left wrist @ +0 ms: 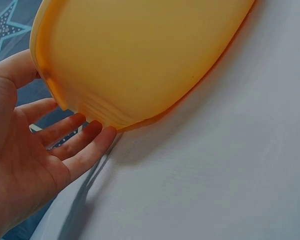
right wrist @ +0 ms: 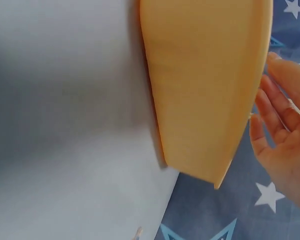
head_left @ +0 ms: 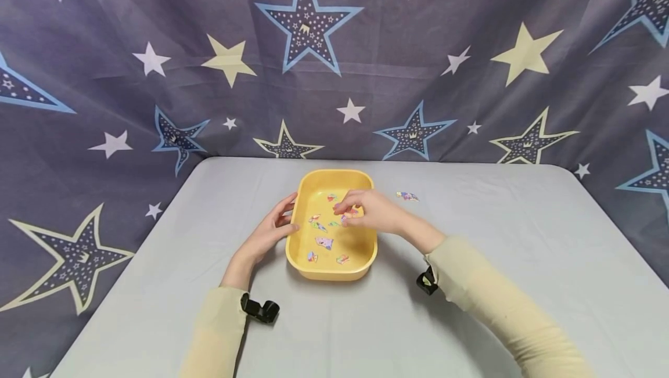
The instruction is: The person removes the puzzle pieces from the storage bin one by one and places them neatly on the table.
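Note:
A yellow plastic tub [head_left: 331,274] stands on the table, with several small, flat, colourful pieces [head_left: 324,243] scattered over its floor. At the tub's left side, my left hand [head_left: 269,231] holds the wall, thumb at the rim and fingers against the outside, as the left wrist view also shows. Reaching over the right rim, my right hand [head_left: 368,211] hovers above the tub's floor. Its thumb and forefinger are apart, and pieces show between and beneath them. In the right wrist view the tub's wall [right wrist: 205,90] partly hides the fingertips of that hand.
One more colourful piece [head_left: 407,196] lies on the table to the right of the tub. A pale grey cloth [head_left: 496,238] covers the table. Behind it hangs a dark curtain [head_left: 366,47] with stars. Black wrist mounts [head_left: 259,309] sit on both sleeves.

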`<state>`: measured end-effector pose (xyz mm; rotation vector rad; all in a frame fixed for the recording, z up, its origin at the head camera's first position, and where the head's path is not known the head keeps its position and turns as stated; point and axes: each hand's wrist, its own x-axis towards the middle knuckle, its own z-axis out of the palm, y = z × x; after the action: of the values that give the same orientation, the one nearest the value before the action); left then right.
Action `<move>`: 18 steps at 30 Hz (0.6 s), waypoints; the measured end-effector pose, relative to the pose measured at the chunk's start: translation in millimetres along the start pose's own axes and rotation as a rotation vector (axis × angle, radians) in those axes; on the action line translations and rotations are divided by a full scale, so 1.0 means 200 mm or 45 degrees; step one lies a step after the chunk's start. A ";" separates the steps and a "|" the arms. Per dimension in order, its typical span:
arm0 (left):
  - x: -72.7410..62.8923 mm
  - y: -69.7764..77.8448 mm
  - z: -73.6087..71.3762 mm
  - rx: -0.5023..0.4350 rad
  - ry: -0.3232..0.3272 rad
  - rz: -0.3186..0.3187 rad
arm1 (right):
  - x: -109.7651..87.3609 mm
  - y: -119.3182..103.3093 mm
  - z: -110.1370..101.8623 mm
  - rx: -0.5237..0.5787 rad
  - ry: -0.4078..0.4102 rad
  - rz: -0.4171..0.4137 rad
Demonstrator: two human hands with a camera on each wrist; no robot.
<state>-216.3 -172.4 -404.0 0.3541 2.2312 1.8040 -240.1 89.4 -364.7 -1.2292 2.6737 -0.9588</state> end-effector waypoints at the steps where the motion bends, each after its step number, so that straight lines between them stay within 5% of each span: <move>1: 0.00 0.00 0.00 0.002 0.000 0.001 | 0.00 0.00 0.01 0.006 -0.019 -0.006; 12: 0.00 0.00 0.00 0.001 -0.004 0.005 | 0.02 -0.03 0.10 0.004 -0.213 -0.086; 18: 0.00 0.01 0.00 -0.009 -0.008 0.000 | 0.02 -0.03 0.13 0.054 -0.325 -0.034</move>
<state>-216.2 -171.2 -401.3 0.3575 2.2206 1.8076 -231.0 70.7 -382.3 -1.2855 2.4346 -0.7963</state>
